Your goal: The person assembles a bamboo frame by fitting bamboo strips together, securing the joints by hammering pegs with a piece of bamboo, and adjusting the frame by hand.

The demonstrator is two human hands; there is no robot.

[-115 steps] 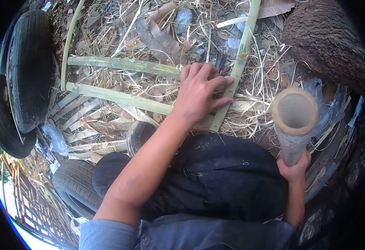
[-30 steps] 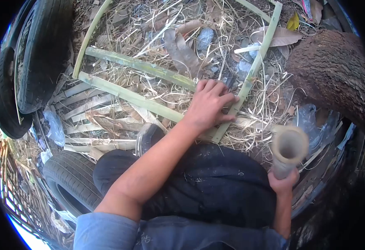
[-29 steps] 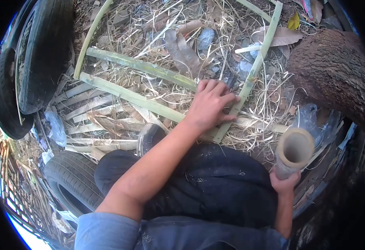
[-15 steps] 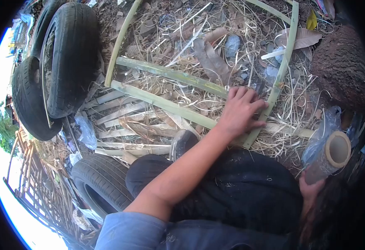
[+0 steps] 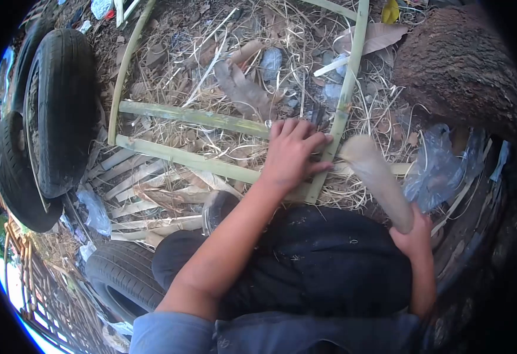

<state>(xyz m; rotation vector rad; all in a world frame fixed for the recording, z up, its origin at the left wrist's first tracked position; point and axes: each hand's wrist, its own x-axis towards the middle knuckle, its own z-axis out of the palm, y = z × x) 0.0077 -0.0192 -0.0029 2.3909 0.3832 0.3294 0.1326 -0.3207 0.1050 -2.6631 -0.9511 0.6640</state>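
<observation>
My left hand bears down on a frame of split bamboo, its fingers curled over the end of a greenish bamboo strip. Its thumb and index fingertip touch the long side strip. Nearer to me, a second cross strip runs under the wrist. My right hand grips the lower end of a thick bamboo tube, blurred by motion. The tube's upper end tilts toward the side strip; whether they touch I cannot tell.
Old tyres stand at the left, and another tyre lies nearer. A rough-barked log is at the upper right, with a clear plastic bag below it. Shavings and dry leaves cover the ground.
The bamboo tube has swung up and left from beside my right knee toward the frame's corner. My left hand keeps its place on the strips while the whole view has shifted.
</observation>
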